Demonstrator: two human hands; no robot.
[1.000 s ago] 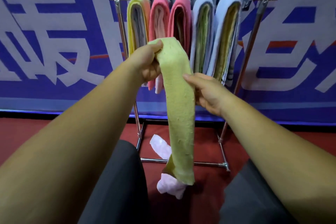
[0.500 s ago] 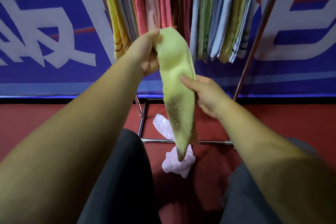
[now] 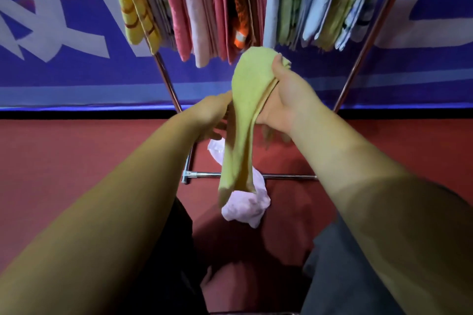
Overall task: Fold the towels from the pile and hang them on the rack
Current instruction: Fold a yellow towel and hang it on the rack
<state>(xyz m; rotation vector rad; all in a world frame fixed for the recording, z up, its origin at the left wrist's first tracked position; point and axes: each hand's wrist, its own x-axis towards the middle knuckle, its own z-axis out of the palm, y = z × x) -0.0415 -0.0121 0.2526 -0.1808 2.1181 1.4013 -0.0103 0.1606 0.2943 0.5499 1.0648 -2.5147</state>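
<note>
A long yellow-green towel (image 3: pixel 247 100) hangs folded lengthwise in front of me. My right hand (image 3: pixel 284 94) grips its top end, fingers curled over the fold. Lower down, my left hand (image 3: pixel 215 115) holds the towel's left edge, partly hidden behind the cloth. The metal rack (image 3: pixel 166 77) stands just beyond, with several folded towels (image 3: pixel 230 7) in yellow, pink, orange, green and pale blue hanging from it. A crumpled pink towel (image 3: pixel 245 208) lies on the floor under the hanging one.
The rack's base bar (image 3: pixel 284 175) runs across the red floor (image 3: pixel 76 161). A blue and white banner (image 3: pixel 64 59) covers the wall behind. My dark-trousered knees (image 3: pixel 332 263) fill the bottom of the view.
My right hand rose to take the towel's top end, and my left hand dropped from the top to its middle. The view tilted down, so the rack's top bar left the frame.
</note>
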